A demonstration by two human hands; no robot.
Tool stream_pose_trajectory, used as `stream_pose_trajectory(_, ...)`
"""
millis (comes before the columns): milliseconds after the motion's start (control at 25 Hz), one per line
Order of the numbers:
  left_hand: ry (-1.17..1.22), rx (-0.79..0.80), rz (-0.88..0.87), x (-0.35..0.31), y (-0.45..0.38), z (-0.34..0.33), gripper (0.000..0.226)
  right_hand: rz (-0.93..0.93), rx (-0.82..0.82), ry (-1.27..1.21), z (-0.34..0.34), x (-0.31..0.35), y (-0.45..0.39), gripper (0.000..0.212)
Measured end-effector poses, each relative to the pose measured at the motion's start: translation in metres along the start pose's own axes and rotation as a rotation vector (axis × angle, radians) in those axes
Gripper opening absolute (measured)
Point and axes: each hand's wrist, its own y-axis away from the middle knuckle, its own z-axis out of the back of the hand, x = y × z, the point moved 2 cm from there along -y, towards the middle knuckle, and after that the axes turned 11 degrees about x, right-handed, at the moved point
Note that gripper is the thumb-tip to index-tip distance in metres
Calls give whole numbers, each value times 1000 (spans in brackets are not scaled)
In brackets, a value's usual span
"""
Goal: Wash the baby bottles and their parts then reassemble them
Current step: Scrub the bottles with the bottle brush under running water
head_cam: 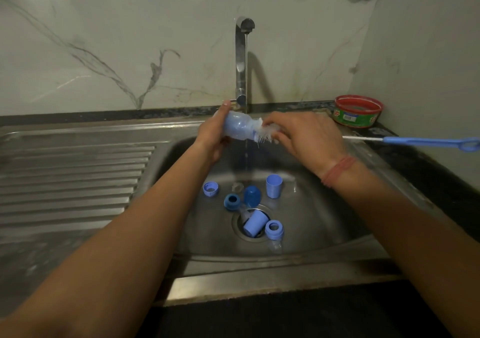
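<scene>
step: scrubbing inside bottle (237, 127) under running tap (244, 59) | left hand (213, 135) fingers curled round bottle, held sideways over sink (324, 220) | right hand (304, 137) seems to pinch brush (262, 133) at bottle mouth, fingers partly hidden | next: work bristles deeper, rinse, then loose caps and rings (255, 224) by the drain

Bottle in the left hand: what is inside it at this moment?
White bristles of the bottle brush show at the mouth of the bottle, gripped by the left hand. The right hand covers the brush's shaft; how far the head reaches inside cannot be told.
</scene>
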Motion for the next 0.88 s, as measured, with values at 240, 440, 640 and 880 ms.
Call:
stream_pose_trajectory(240, 467, 272, -162, -16, 6, -5, 65, -421, 448, -1610, -3, -11, -3, 30)
stream_pose_trajectory(440, 294, 166, -114, -9, 3, -8, 38, -114, 14, -209, 19, -2, 3, 30)
stream_pose_trajectory(640, 212, 135, -41, 0, 3, -9, 45, -48, -7, -31, 10, 2, 1, 27)
stream_pose_trajectory(880, 534, 295, -187, -15, 3, -8, 79, -356, 315, -1449, 7, -10, -3, 24)
